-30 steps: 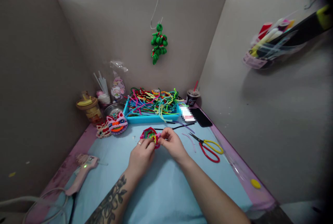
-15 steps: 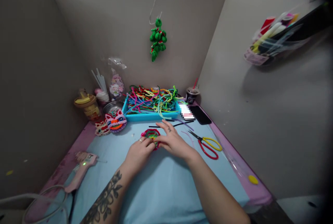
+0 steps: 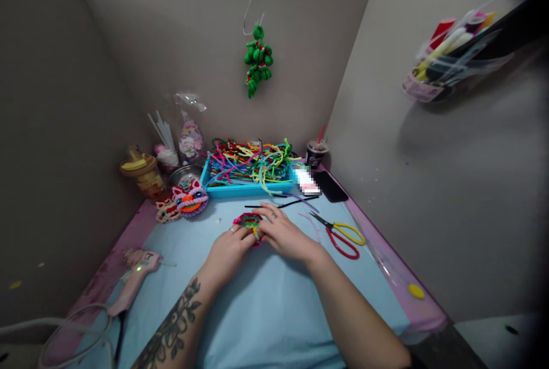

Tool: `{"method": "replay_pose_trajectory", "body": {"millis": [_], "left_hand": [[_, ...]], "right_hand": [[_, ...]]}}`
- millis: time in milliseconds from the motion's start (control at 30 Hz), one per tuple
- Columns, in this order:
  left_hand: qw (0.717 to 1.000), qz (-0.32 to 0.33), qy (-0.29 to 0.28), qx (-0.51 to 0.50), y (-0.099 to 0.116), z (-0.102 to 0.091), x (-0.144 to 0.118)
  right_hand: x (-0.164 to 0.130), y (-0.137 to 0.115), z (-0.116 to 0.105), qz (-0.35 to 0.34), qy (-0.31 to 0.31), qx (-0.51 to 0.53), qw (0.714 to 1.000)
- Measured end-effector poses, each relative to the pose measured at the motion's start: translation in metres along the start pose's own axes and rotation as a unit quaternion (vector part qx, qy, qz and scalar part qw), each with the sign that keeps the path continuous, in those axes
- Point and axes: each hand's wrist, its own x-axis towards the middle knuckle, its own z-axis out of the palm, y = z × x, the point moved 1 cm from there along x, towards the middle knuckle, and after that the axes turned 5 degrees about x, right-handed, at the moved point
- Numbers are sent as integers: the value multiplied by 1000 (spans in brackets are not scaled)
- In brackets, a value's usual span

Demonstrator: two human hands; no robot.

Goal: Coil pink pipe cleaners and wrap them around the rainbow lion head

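A small round pipe-cleaner piece (image 3: 249, 219), with a red and pink rim and green and yellow inside, lies low over the blue cloth between my hands. My left hand (image 3: 231, 249) has its fingers closed on the near left side, a ring on one finger. From the right, my right hand (image 3: 283, 234) pinches the piece's right edge, its upper fingers reaching over toward the far side. My fingers hide part of the piece. Black pipe cleaners (image 3: 295, 202) lie just beyond my right hand, and scissors (image 3: 337, 234) with red and yellow handles rest further right.
A blue tray (image 3: 249, 190) of colourful pipe cleaners stands at the back. Pipe-cleaner lion heads (image 3: 191, 200) sit left of it. A pink glue gun (image 3: 137, 280) with its cord lies at left. Phones (image 3: 330, 187) and a drink cup (image 3: 316, 154) are back right. Panels surround the table.
The fingers of my right hand have drawn slightly left and down over the round piece, showing more yellow. My left hand keeps its hold. The whole view has shifted slightly.
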Motion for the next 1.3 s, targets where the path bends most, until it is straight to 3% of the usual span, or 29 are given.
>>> {"method": "replay_pose_trajectory", "body": {"millis": [200, 567, 1300], "left_hand": [[993, -14, 18, -113, -4, 2, -2], [931, -29, -58, -360, -2, -12, -2], [901, -34, -58, -428, 3, -16, -1]], "right_hand": [[-1, 6, -2, -6, -2, 39, 999], [-4, 1, -10, -7, -34, 202, 979], [-2, -1, -5, 21, 96, 292, 951]]}}
